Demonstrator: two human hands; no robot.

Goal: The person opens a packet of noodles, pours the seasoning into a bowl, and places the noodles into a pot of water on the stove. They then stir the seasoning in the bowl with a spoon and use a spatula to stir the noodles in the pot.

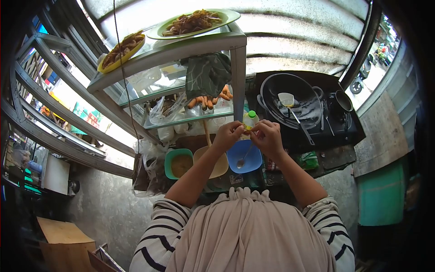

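My left hand (227, 136) and my right hand (267, 137) meet above the far rim of a blue bowl (256, 163). Their fingertips pinch a small pale-yellow thing that is too small and covered to name. In the blue bowl rests a metal spoon (240, 162). Just behind my fingers stands a bottle with a green cap (252, 114). Left of the blue bowl is a tan bowl (220, 168), partly hidden by my left forearm. A green bowl (168, 167) beside it holds brownish liquid (182, 166).
A wok (276, 106) with a ladle sits on the black stove (342, 136) at right. A glass-shelved cabinet (170, 56) bears two plates of food on top and carrots (204, 102) inside. Plastic bags (149, 158) crowd the counter's left end.
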